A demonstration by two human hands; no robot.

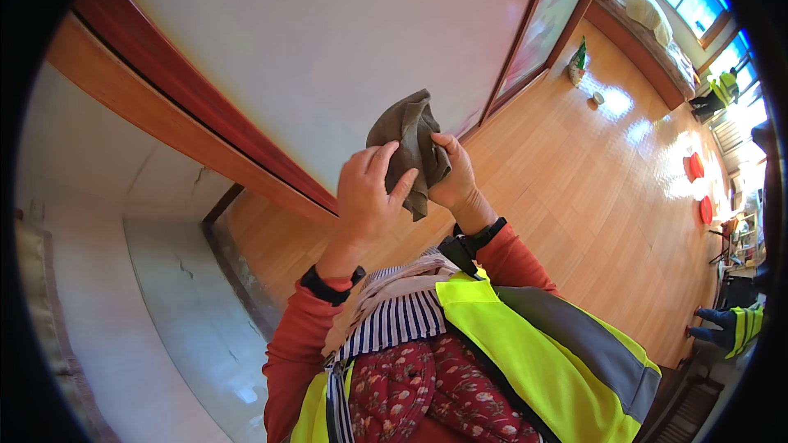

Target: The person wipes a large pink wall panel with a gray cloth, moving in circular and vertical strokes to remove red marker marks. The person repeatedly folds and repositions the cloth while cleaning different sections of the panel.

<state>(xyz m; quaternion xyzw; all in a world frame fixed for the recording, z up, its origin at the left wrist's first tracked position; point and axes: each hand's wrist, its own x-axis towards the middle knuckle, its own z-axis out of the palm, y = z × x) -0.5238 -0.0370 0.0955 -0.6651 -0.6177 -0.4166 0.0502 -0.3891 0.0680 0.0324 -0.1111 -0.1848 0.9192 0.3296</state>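
Observation:
A brownish-grey cloth [403,120], folded and crumpled, is held up in front of me between both hands. My left hand [371,187] presses its fingers and thumb against the near side of the cloth. My right hand [454,175] grips the cloth's right edge, with the thumb on top and the other fingers partly hidden. Behind the cloth stands a large pale sliding door panel [295,43] with faint pink drawing. I cannot tell whether the cloth touches the panel.
A reddish-brown wooden frame [203,129] edges the panel on the left, beside a pale wall [80,295]. On the wood-look floor [554,197] are a green-and-white bag [577,64], a small bowl [598,98] and red stools [705,210]. Two people in yellow vests [725,87] are at the far right.

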